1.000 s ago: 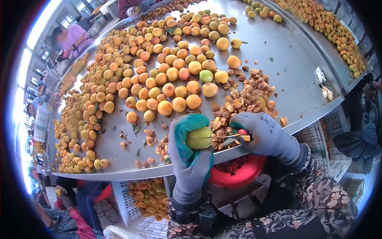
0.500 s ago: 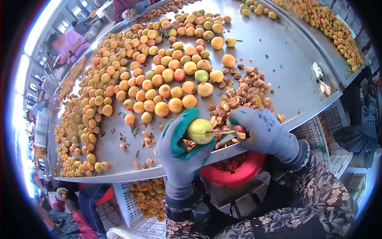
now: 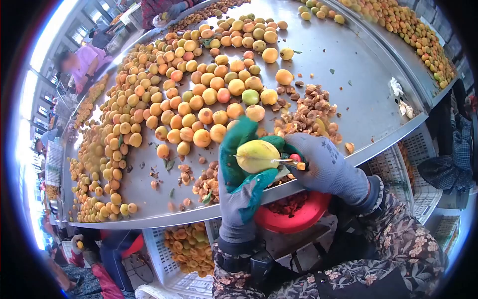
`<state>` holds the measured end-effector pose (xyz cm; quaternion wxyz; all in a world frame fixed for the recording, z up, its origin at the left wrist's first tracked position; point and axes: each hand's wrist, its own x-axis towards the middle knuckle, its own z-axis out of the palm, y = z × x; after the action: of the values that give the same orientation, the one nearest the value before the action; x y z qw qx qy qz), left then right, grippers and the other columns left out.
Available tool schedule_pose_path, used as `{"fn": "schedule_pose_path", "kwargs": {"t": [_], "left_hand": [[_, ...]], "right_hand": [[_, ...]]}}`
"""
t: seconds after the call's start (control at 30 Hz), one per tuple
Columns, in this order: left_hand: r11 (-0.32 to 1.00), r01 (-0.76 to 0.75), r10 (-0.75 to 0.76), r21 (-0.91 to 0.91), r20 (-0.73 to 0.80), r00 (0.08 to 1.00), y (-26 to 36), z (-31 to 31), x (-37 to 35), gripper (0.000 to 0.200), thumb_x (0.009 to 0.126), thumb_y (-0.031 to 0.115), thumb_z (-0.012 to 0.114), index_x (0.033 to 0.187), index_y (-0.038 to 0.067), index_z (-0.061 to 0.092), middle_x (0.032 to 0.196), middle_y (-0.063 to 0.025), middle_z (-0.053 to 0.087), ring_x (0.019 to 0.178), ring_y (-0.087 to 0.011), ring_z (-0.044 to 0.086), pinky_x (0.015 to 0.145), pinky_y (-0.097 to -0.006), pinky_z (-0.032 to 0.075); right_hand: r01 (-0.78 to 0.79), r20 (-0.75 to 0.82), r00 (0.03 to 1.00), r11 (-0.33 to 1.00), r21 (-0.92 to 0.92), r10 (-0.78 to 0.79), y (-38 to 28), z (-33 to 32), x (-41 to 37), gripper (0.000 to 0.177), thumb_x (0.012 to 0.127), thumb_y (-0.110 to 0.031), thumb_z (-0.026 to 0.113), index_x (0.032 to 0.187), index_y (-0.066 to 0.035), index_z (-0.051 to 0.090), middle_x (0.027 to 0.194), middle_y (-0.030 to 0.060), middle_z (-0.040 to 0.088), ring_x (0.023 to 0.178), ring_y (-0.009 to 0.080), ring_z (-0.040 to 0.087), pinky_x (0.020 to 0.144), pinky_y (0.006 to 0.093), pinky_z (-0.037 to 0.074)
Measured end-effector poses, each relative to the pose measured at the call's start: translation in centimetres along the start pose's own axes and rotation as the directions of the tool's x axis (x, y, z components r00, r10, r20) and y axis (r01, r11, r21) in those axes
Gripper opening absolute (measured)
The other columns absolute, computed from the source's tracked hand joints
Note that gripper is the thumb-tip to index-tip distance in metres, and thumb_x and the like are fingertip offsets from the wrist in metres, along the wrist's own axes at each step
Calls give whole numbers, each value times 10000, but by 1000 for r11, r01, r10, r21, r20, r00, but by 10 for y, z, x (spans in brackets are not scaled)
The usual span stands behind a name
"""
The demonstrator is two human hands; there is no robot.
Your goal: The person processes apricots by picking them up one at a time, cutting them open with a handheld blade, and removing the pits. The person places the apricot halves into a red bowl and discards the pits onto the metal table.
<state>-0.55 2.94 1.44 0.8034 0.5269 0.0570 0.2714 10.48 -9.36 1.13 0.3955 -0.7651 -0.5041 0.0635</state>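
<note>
My left hand (image 3: pixel 236 199), in a grey glove with a green palm, grips a yellow-green apricot (image 3: pixel 256 155) between thumb and fingers. A small knife (image 3: pixel 284 162) is closed in my right hand (image 3: pixel 323 162), which wears a matching glove. The blade meets the right side of the apricot, and a thin tip shows at the fruit's left edge. Both hands are over the near edge of the steel table (image 3: pixel 358 99). Just beyond them lies a heap of apricot pits (image 3: pixel 311 112), partly hidden by my fingers.
Whole apricots (image 3: pixel 199 94) spread across the table's left and middle. Below the edge sit a red basin (image 3: pixel 318 207) with dark scraps and a white crate (image 3: pixel 155 249) of halved apricots (image 3: pixel 189 249). Other people (image 3: pixel 87 62) stand around the table.
My left hand has moved right, closer to my right hand, and the apricot has turned. The blade now sits deeper at the fruit, with less of it showing.
</note>
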Motion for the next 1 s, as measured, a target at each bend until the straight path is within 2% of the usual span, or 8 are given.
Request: {"fn": "schedule_pose_path", "kwargs": {"t": [0.07, 0.17, 0.37, 0.67, 0.83, 0.87, 0.9, 1.0], "left_hand": [[998, -12, 14, -55, 40, 999, -11, -5, -1, 591, 816, 241, 653, 1294, -5, 410, 1141, -128, 576, 1026, -247, 568, 920, -369, 438], [685, 60, -25, -726, 59, 998, -21, -5, 3, 647, 848, 410, 601, 1308, 1, 398, 1191, -116, 548, 1066, -262, 541, 983, -412, 369], [908, -94, 67, -407, -79, 995, -17, -11, 12, 672, 910, 451, 486, 1388, 20, 291, 1208, -131, 533, 1118, -291, 513, 1044, -462, 294], [942, -160, 215, 295, -163, 963, -12, -4, 12, 405, 829, -6, 511, 1224, -20, 420, 1109, -141, 542, 1004, -243, 581, 890, -354, 453], [829, -291, 363, 478, -64, 930, -31, -5, 15, 396, 945, 303, 470, 1130, -45, 500, 1030, -203, 598, 898, -282, 619, 878, -357, 454], [986, -122, 111, -114, -103, 989, -28, -3, 16, 478, 939, 397, 441, 1137, -34, 502, 1030, -200, 604, 882, -288, 619, 857, -364, 461], [747, 99, -120, -658, 14, 993, -26, -3, 16, 563, 934, 491, 413, 1145, -23, 503, 1029, -197, 610, 866, -294, 619, 836, -371, 469], [756, 99, -254, -647, -151, 955, -26, -4, 20, 619, 894, 559, 444, 1129, -7, 530, 990, -184, 623, 826, -293, 615, 803, -384, 478]], "right_hand": [[-14, 21, 1000, 1000, 27, 13, 2, 5, 2, 305, 723, -68, 591, 1017, -31, 518, 852, 183, 576, 823, 370, 586, 684, 430, 470], [-17, 16, 1000, 997, 75, 16, 2, 15, 5, 286, 729, -70, 587, 1002, -28, 514, 841, 188, 573, 809, 373, 585, 673, 436, 468], [-60, -27, 998, 998, -2, 60, 3, 7, 6, 299, 732, -71, 592, 1021, -31, 528, 830, 176, 574, 784, 374, 585, 664, 443, 467], [-4, -104, 994, 991, -137, -10, 11, 18, 1, 346, 739, -68, 584, 1077, -26, 523, 808, 159, 565, 732, 348, 586, 638, 419, 474], [-8, -64, 998, 998, -63, 4, 13, 27, 7, 268, 757, -96, 579, 1011, -50, 508, 818, 159, 558, 719, 346, 589, 628, 429, 469], [-8, -62, 998, 998, -62, 4, 14, 28, 6, 268, 757, -96, 579, 1011, -50, 508, 818, 159, 558, 719, 346, 589, 628, 429, 469], [-27, -55, 998, 997, -75, 23, 14, 30, 7, 256, 758, -95, 579, 999, -52, 503, 815, 161, 554, 732, 353, 588, 627, 433, 467], [-57, -7, 998, 988, -141, 57, 15, 24, 6, 250, 770, -103, 582, 1004, -45, 514, 828, 157, 564, 751, 338, 598, 631, 418, 473]]}}
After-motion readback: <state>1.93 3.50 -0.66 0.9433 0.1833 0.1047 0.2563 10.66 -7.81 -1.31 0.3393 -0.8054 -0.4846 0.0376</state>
